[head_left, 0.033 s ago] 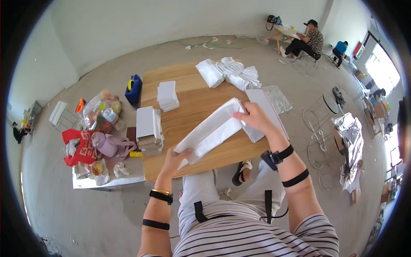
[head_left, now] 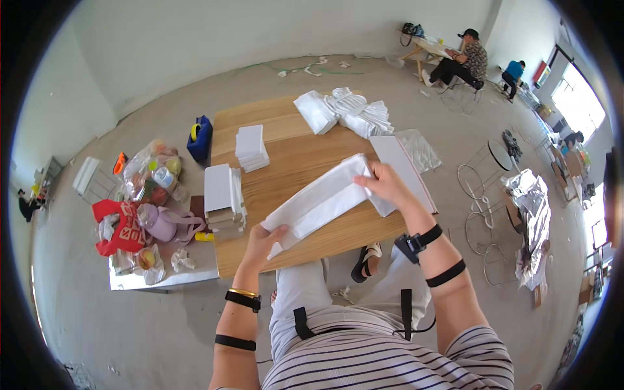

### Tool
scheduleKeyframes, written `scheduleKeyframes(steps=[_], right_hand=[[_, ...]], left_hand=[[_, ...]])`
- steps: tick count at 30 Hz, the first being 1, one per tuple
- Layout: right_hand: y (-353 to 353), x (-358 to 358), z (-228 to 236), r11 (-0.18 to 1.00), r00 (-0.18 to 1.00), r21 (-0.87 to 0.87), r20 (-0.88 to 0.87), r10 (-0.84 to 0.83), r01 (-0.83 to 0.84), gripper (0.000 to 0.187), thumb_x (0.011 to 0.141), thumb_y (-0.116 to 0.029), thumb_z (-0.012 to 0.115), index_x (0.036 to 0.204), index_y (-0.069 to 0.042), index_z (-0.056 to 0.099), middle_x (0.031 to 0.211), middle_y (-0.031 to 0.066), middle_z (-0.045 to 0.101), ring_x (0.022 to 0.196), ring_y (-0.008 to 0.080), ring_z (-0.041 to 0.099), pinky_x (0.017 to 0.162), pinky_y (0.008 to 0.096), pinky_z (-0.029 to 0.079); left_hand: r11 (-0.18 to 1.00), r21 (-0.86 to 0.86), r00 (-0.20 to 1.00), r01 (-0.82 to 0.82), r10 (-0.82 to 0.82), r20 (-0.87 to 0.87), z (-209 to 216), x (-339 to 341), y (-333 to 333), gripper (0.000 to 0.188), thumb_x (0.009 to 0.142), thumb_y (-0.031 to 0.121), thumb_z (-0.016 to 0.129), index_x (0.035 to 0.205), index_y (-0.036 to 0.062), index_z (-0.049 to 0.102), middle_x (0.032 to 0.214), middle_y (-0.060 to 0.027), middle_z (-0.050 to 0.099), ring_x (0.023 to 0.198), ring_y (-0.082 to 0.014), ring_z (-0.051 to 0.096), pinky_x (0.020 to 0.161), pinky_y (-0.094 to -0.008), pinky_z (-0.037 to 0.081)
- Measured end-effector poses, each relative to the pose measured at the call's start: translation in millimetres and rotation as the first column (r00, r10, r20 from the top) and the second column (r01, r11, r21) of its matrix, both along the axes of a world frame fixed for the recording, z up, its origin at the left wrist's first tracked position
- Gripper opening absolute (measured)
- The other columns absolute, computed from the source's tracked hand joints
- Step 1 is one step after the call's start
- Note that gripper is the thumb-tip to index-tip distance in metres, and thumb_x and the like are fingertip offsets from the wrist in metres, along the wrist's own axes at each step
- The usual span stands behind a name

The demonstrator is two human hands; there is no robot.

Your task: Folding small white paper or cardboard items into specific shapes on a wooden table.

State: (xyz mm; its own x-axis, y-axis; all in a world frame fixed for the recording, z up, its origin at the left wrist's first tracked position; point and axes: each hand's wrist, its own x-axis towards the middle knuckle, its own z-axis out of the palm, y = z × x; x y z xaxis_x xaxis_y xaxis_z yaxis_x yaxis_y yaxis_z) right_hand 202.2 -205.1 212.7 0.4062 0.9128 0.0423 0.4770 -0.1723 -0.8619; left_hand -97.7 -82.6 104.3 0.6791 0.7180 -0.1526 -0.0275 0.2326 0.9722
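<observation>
My left hand (head_left: 263, 240) pinches the near-left end of a long white folded sleeve (head_left: 318, 198), thumb on top. My right hand (head_left: 383, 185) grips its far-right end. The sleeve slants between them above the wooden table (head_left: 260, 208), with a raised fold along its far edge. Whether it is paper or thin plastic I cannot tell. Beyond it lies a pile of similar white folded pieces (head_left: 348, 112). Partly behind my right hand is a flat white board or box with a reddish edge (head_left: 403, 166).
Two stacks of white cards or small boxes (head_left: 251, 148) (head_left: 221, 188) stand on the table's left. A side table (head_left: 188, 268) holds a red bag (head_left: 120, 226), a lilac bottle (head_left: 159, 221) and a filled clear bag (head_left: 153, 172). A blue pouch (head_left: 201, 136) lies nearby. Wire frames (head_left: 481, 214) stand right; people sit farther back.
My hands are very slightly farther apart along the white sleeve, both still holding it. The whole view has shifted a little; nothing else visibly differs.
</observation>
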Motion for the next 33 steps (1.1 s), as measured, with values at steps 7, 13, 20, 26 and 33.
scheduleKeyframes(steps=[7,13,20,26,33], right_hand=[[-35,33,-137,0.941,0.741,-0.048,-0.604,-0.294,0.335,0.022,0.089,-0.025,0.070,0.094,-0.004,0.066,0.084,-0.0030,0.061,0.075,0.0070,0.055,0.065,0.0250,0.044],[-15,58,-189,0.737,0.413,-0.183,-0.729,-0.546,0.651,0.020,0.091,-0.020,0.066,0.105,-0.005,0.064,0.087,-0.0010,0.063,0.077,0.0077,0.056,0.070,0.0234,0.043],[36,72,-249,0.363,0.443,0.254,-0.535,-0.719,0.897,0.032,0.093,-0.012,0.059,0.121,0.004,0.056,0.112,0.0165,0.064,0.107,0.0260,0.060,0.092,0.0355,0.046],[8,115,-269,0.405,0.359,0.286,0.201,-0.911,0.868,0.043,0.095,-0.023,0.058,0.132,-0.002,0.050,0.131,0.0187,0.055,0.121,0.0342,0.052,0.101,0.0416,0.041],[-6,96,-207,0.439,0.431,0.052,0.115,-0.895,0.897,0.052,0.096,-0.037,0.052,0.136,-0.004,0.046,0.137,0.0199,0.050,0.126,0.0352,0.047,0.105,0.0420,0.038]], left_hand=[[0.979,0.200,0.966,0.033,0.020,-0.259,-32,54,30,0.020,0.090,0.019,0.068,0.098,0.0011,0.069,0.076,0.0020,0.061,0.063,-0.0066,0.048,0.056,-0.0259,0.038],[0.961,0.268,0.937,0.068,0.031,-0.348,-49,124,49,0.015,0.090,0.018,0.067,0.091,0.0039,0.069,0.069,0.0053,0.055,0.060,-0.0049,0.045,0.054,-0.0239,0.035],[0.965,0.259,0.924,0.042,0.061,-0.378,-84,184,67,0.015,0.091,0.018,0.065,0.091,0.0034,0.068,0.073,0.0034,0.059,0.062,-0.0058,0.049,0.054,-0.0244,0.038],[0.977,0.156,0.907,0.145,-0.069,-0.415,-91,245,51,0.017,0.092,0.018,0.064,0.096,0.0015,0.067,0.081,0.0007,0.065,0.073,-0.0075,0.057,0.062,-0.0250,0.044],[0.783,0.574,0.817,0.239,0.157,-0.555,-83,247,44,0.036,0.088,0.016,0.066,0.120,0.0052,0.054,0.097,-0.0088,0.066,0.082,-0.0236,0.065,0.077,-0.0365,0.052]])
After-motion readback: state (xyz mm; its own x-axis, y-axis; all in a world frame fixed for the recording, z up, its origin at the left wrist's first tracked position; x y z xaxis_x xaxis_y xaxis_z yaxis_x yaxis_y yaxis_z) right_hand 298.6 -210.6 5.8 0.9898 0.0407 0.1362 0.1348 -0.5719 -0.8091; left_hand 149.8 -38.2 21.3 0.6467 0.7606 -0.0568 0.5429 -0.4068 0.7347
